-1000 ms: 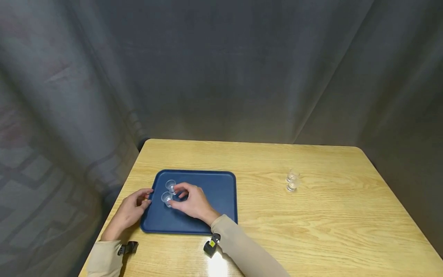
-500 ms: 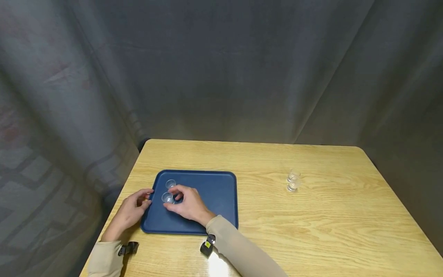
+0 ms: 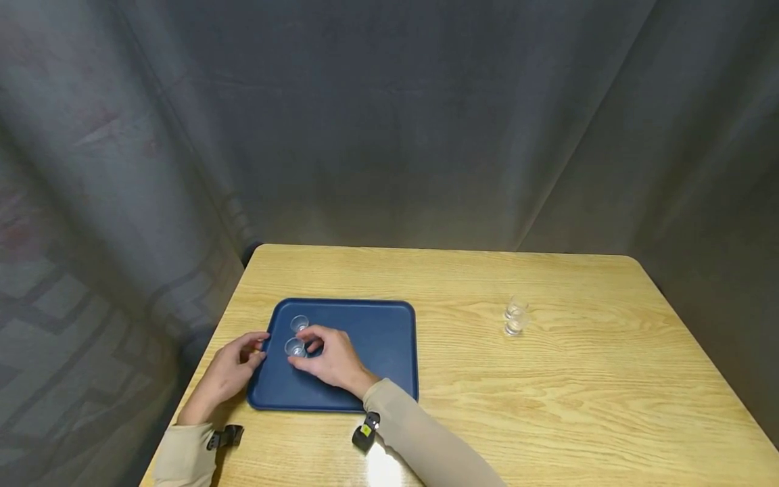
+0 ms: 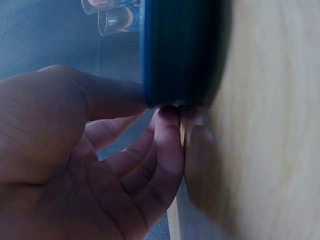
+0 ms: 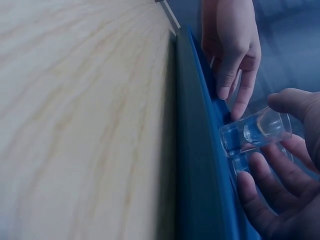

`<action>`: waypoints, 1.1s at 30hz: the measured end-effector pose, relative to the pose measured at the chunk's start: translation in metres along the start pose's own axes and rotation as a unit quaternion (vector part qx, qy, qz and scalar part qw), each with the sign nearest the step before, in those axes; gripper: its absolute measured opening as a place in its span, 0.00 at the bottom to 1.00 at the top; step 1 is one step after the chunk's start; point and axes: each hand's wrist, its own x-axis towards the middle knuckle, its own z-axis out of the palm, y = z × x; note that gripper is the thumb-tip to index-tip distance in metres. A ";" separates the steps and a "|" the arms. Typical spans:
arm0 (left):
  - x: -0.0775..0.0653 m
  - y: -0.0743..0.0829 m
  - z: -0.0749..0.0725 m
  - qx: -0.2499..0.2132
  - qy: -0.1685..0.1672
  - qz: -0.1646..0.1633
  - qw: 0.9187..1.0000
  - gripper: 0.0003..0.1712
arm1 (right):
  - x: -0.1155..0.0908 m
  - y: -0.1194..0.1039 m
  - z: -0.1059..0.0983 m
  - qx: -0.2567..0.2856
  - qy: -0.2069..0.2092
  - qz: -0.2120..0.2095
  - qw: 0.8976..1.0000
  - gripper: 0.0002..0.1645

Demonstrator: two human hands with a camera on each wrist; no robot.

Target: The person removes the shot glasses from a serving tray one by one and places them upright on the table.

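Two small clear shot glasses stand on the blue tray (image 3: 359, 338) near its left side. My right hand (image 3: 331, 358) has its thumb and fingers about the nearer shot glass (image 3: 295, 348); in the right wrist view the thumb meets that glass (image 5: 255, 131) near its rim, with fingers on the other side. Just behind it is the farther shot glass (image 3: 299, 324), partly covered by the index finger. My left hand (image 3: 228, 372) holds the tray's left edge, its thumb against the rim (image 4: 145, 95) and its fingers curled low by the table.
Two more clear glasses (image 3: 514, 318) stand close together on the wooden table (image 3: 578, 379), right of the tray. Grey curtains (image 3: 389, 135) hang behind the table and along its sides.
My right hand has shifted slightly left, bringing thumb and fingers around the nearer shot glass. During the last half second it has stayed almost still. My left hand remains at the tray edge.
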 end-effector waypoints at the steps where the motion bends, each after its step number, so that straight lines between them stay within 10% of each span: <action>1: 0.000 0.000 0.000 0.000 0.001 0.001 1.000 0.22 | -0.001 0.000 -0.001 0.003 0.002 0.001 1.000 0.22; 33: 0.000 -0.003 0.000 -0.002 0.008 0.013 1.000 0.22 | -0.041 0.004 -0.079 0.044 0.078 0.014 0.996 0.22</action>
